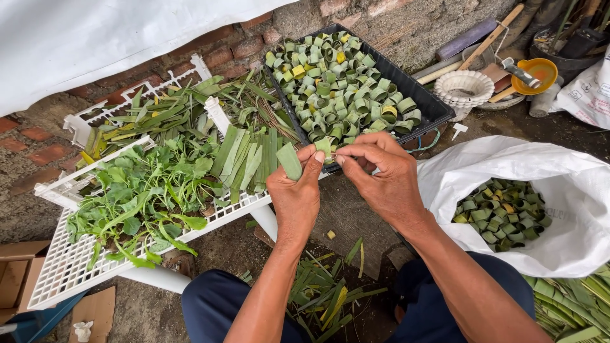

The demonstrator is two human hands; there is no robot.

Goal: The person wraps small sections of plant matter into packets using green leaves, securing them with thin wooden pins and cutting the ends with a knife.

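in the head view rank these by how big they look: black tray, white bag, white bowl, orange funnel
1. white bag, though it is nearer the camera and cut off by the frame edge
2. black tray
3. white bowl
4. orange funnel

A white plastic rack (70, 267) is seen bearing leafy greens (143, 190) and cut strips (244, 159). A black tray (438, 108) of leaf rings is set behind; a white sack (572, 190) at right.

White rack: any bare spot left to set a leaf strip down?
The white rack is bare at its near-left corner, below the leafy greens. Its middle is crowded with cut leaf strips; the black tray is packed with leaf rings.
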